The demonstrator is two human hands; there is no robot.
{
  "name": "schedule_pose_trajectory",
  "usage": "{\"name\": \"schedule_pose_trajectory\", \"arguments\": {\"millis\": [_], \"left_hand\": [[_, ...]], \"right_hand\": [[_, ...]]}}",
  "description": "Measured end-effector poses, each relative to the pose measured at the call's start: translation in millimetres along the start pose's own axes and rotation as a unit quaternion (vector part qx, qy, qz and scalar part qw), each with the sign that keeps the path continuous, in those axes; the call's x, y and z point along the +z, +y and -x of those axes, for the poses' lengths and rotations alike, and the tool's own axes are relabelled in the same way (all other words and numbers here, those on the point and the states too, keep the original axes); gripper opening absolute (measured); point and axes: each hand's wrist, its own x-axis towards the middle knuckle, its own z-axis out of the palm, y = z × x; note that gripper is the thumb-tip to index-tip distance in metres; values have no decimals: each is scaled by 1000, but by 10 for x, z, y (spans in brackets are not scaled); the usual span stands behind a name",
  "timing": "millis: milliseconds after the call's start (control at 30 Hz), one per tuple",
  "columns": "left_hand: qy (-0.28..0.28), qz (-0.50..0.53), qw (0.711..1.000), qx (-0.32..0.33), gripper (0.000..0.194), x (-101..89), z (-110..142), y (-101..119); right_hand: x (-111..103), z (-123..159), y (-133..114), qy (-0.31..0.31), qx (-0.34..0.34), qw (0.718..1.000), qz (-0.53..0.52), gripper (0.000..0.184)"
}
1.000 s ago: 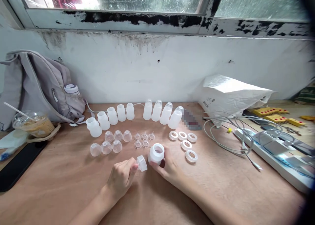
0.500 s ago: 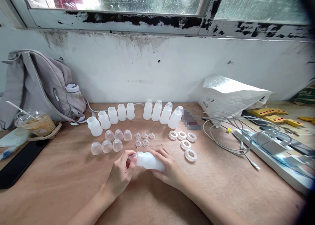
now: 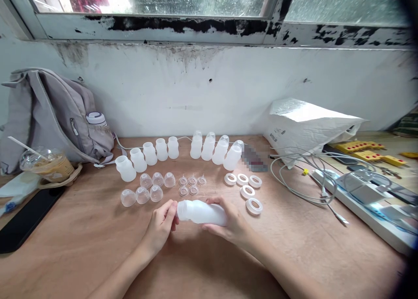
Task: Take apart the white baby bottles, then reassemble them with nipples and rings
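Observation:
A milky white baby bottle (image 3: 204, 212) lies sideways above the table, its threaded neck to the left. My right hand (image 3: 230, 220) wraps round its base end. At the neck, my left hand (image 3: 163, 218) is closed, fingertips pinched on a clear bottle teat that they now mostly hide. Beyond the hands several clear teats (image 3: 193, 190) stand on their flanges. To their left are several clear domed caps (image 3: 143, 195), and to the right several white rings (image 3: 254, 206). Uncapped bottles (image 3: 126, 168) stand behind at left; bottles with clear caps (image 3: 221, 151) stand at right.
A grey backpack (image 3: 55, 111), an iced drink cup (image 3: 48, 166) and a black phone (image 3: 29, 220) occupy the left side. At right are a white bag (image 3: 310, 124), looped cables (image 3: 284, 181) and a power strip (image 3: 365, 212). A wall closes off the back.
The bottle and my right hand have shifted slightly right. My left fingers have closed in at the neck, covering the clear teat that showed there before.

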Motion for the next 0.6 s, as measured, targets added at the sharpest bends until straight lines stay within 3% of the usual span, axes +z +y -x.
{"name": "schedule_pose_trajectory", "arguments": {"millis": [167,600], "left_hand": [[-1,53,998,-25,41,32,-51,-74],[-11,103,993,-53,41,38,-78,-81]], "right_hand": [[-51,-34,-86,8,5,999,-31,31],[-72,-40,-117,19,-48,999,-14,31]]}}
